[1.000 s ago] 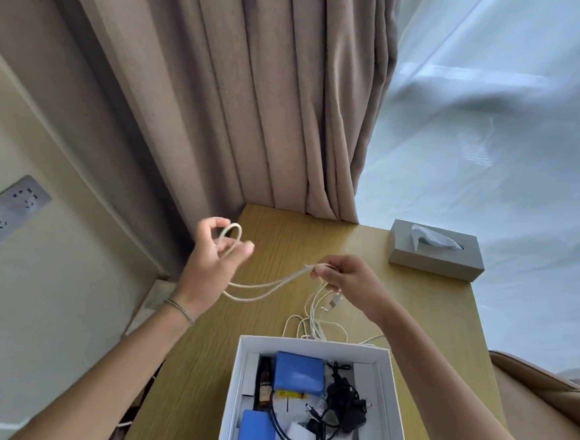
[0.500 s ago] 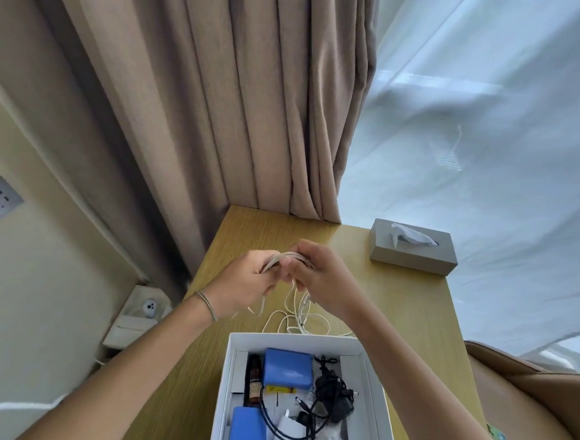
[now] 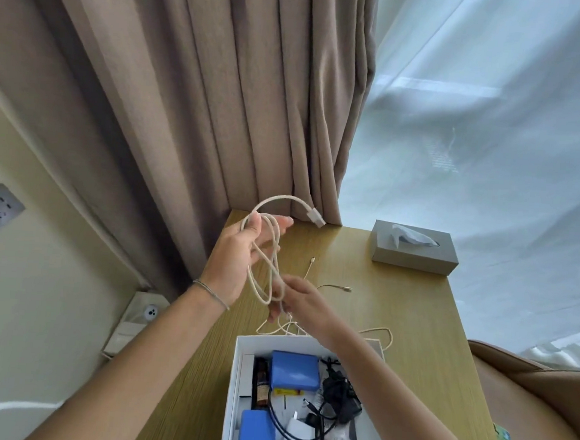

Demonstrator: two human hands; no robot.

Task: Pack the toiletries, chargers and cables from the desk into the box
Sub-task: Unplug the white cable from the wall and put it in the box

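Cable: white cable looped above the desk, at 12 o'clock from the box.
Left hand: left hand holds the loops, thumb pinching.
Right hand: right hand pinches the loops' lower end.
Change: hands have parted since half a second ago; plug end now sticks up.
Room: tissue box at 2 o'clock; curtain behind.
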